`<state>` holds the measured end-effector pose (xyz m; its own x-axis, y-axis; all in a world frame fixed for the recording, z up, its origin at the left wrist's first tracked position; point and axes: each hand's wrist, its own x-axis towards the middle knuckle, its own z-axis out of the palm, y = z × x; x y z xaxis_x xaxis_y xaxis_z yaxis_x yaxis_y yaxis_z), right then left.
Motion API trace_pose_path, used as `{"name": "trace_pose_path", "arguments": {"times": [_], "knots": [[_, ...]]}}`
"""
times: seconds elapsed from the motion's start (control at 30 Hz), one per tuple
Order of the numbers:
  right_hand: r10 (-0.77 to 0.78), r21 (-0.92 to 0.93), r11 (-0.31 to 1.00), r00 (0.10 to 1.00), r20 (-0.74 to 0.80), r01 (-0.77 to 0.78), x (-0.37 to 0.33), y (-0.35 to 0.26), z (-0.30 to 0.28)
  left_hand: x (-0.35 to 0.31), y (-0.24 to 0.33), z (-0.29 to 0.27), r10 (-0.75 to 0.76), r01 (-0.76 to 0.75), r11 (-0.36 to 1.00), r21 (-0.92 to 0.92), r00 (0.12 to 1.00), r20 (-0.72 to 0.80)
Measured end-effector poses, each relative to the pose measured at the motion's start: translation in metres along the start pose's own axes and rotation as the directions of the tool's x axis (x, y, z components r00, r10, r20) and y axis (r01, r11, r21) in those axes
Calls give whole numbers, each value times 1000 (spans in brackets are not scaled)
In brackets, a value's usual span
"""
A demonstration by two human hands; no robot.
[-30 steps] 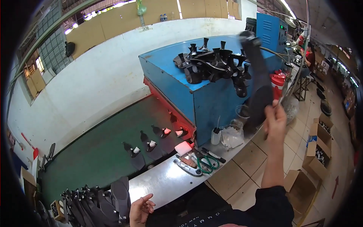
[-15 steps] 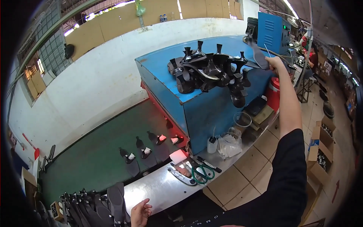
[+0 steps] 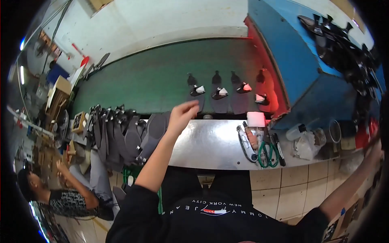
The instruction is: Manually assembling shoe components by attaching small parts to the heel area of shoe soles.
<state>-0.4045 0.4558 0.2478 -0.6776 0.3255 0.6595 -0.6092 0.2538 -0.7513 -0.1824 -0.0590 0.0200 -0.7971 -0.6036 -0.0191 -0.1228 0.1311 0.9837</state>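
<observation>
My left hand hovers over the front edge of a green conveyor belt, fingers stretched out and nothing in them. It is nearest to the leftmost of several flat dark shoe soles lying in a row, each with a small black piece stuffed with white wadding. The rightmost sole glows under red light. My right hand is blurred at the far right edge, low beside the blue machine; its fingers and anything in them cannot be made out.
Dark soles are stacked left on the metal ledge. Green-handled scissors, a utility knife, a black marker and a plastic bag lie right. Black heeled shoes top the blue machine. A co-worker sits left.
The view has swung left and down. My right hand, which held a dark sole out over the blue machine's side, is now lower at the right edge. My left hand has moved forward to the belt.
</observation>
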Motion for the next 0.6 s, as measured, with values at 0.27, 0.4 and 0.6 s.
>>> {"name": "trace_pose_path", "arguments": {"times": [0.27, 0.4, 0.6], "knots": [[232, -34, 897, 404, 885, -440, -250, -32, 46, 127, -75, 21, 40, 258, 546, 797, 942, -333], [42, -6, 997, 482, 875, -76, -345, -11, 116, 122, -95, 30, 393, 6, 594, 804, 871, -296], [-38, -106, 952, 456, 889, 287, -399, 30, 165, 97, -64, 1, 461, -266, 850, 455, 795, -395]]}}
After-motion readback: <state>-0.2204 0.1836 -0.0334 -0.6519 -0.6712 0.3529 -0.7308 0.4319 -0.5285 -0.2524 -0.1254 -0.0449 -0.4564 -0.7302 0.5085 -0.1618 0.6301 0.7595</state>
